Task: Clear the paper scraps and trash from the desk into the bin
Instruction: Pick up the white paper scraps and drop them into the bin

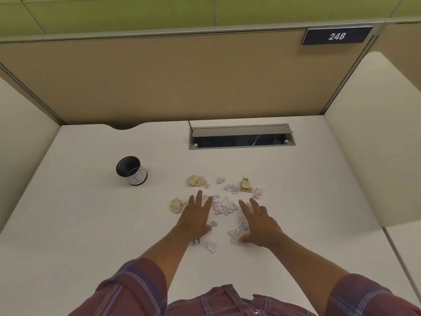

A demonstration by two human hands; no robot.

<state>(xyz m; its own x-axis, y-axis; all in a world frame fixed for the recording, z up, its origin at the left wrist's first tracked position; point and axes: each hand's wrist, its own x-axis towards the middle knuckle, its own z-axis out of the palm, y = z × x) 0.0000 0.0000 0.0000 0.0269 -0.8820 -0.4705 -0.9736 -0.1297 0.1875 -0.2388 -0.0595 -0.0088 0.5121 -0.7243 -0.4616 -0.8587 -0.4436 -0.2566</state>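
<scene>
Both forearms reach forward over the desk [91,224], sleeves of a maroon plaid shirt [136,286] pushed up near the elbows. The left hand [197,216] lies palm down with its fingers [198,197] spread and straight, holding nothing. The right hand [259,224] is also palm down, fingers [245,207] splayed and slightly curved, its thumb touching a white scrap; it grips nothing.

The paper scraps [224,206] lie scattered between and just beyond the two hands, with a few nearer the body. Among them are three tan crumpled balls [196,180], the rest small, creased, white to pale lilac pieces. A small dark item by the left wrist is too small to tell. The bin [131,171], a little black cylinder with a white wrap, stands upright well to the left of the scraps.

The desk is smooth, matte and off-white, with a grey metal cable hatch [241,136] open at the back. Beige fabric partition walls [159,80] enclose it, cream padded panels on both sides, and a dark plate [337,36] reads 248.
</scene>
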